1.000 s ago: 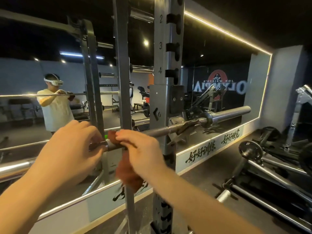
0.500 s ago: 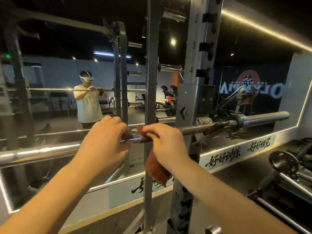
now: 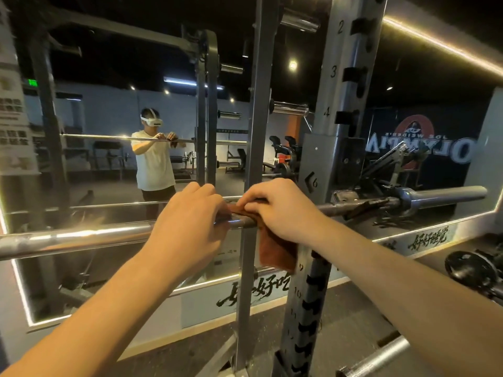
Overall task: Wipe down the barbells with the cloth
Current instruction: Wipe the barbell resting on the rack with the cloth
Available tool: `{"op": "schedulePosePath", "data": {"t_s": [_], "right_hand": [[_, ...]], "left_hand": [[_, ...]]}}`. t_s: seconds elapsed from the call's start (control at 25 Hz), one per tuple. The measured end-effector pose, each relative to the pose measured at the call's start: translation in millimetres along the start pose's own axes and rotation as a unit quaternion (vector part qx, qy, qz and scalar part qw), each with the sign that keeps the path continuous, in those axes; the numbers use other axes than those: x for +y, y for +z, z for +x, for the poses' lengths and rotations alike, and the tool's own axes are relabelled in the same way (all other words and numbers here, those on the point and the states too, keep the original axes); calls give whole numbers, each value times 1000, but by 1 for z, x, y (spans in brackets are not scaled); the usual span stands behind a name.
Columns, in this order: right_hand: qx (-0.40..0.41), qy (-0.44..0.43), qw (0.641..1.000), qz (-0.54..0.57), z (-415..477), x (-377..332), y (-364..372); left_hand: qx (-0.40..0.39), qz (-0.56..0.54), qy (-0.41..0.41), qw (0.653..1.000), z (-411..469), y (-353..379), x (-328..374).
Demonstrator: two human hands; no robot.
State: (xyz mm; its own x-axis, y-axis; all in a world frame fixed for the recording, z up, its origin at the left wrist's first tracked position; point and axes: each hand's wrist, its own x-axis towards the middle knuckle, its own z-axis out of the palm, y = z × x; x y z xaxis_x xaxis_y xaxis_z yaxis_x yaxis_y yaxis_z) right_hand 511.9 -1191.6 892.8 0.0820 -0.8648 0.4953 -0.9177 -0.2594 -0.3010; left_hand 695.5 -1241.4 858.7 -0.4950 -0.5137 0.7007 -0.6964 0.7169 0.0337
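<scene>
Hands meet at mid-shaft: your left hand (image 3: 187, 221) curls over the barbell (image 3: 81, 236), which lies across the rack (image 3: 340, 159) in front of a wall mirror (image 3: 103, 175). Your right hand (image 3: 280, 210) pinches the rust-brown cloth (image 3: 275, 251) draped over the steel, its tail hanging below. Expect the bar to be heavy, rigid and slick where polished, so leave it resting in its hooks. The cloth looks soft and limp: wrap it fully round the shaft and grip through it.
</scene>
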Motion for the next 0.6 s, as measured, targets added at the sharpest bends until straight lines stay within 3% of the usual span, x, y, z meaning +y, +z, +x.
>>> {"op": "schedulePosePath", "data": {"t_s": [0.12, 0.28, 0.48, 0.6], "right_hand": [[24, 83, 994, -60, -13, 43, -25], [192, 173, 966, -22, -30, 55, 3], [191, 65, 972, 121, -32, 1, 50], [177, 35, 980, 80, -40, 18, 39]], "left_hand": [[-7, -10, -6, 1000, 1, -1, -1], [-8, -5, 7, 1000, 1, -1, -2], [-35, 58, 18, 998, 9, -8, 6], [-57, 69, 14, 996, 16, -13, 10]]}}
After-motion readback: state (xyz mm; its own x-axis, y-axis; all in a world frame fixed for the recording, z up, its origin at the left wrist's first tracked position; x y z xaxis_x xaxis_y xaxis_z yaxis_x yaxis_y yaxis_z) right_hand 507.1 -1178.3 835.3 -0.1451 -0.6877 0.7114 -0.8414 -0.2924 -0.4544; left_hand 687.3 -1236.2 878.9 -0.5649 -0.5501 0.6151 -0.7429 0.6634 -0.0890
